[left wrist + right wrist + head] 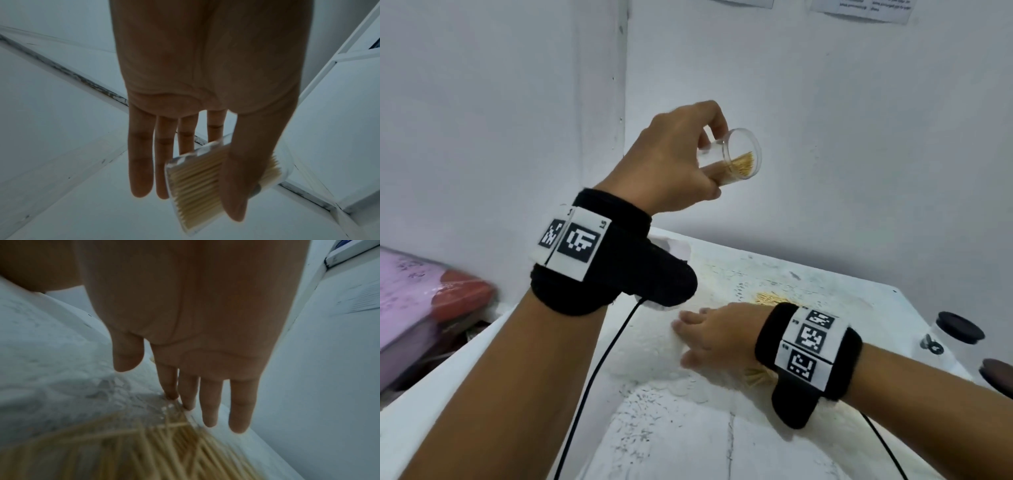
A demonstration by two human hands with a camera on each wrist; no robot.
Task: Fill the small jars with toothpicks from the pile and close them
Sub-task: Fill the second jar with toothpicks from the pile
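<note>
We note the left hand (671, 161) pinching a lidless clear jar (736, 156), part-filled with toothpicks and tipped sideways in the air. The right hand (717, 337) lies flat, fingers straight, over the toothpick pile (144, 451). Risk: further tilt spills toothpicks out.

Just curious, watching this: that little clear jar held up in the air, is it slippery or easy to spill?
Probably light: the left hand pinches the jar with thumb and fingertips only. Its smooth clear wall looks slippery. Tilted and lidless, it could spill its toothpicks.
</note>
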